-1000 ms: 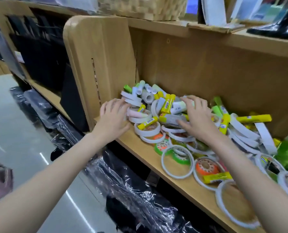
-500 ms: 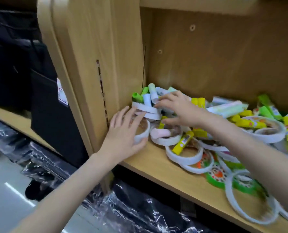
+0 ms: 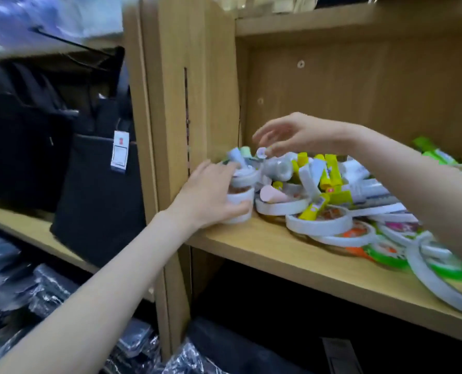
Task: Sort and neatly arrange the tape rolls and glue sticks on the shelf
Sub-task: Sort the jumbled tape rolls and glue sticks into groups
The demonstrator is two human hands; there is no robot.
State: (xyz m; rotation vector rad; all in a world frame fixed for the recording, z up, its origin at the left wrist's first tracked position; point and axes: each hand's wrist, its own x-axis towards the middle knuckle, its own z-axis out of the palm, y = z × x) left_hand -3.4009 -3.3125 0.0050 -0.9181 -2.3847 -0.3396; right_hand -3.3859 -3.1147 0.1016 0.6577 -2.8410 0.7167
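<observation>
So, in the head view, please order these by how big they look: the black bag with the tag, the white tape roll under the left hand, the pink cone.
1. Black bag
2. White tape roll
3. Pink cone
The bag hangs nearer the camera, but is clearly largest anyway.

I see white tape rolls (image 3: 317, 225) lying flat in a jumble on the wooden shelf (image 3: 273, 252). Yellow-green glue sticks (image 3: 329, 171) sprawl across them, tilted.

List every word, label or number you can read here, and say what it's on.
No text is legible.
Bag tag: a red mark above a blank box, print blurred.
Glue sticks: label print too blurred to read.
Tape rolls: coloured inserts, no readable words.
</observation>
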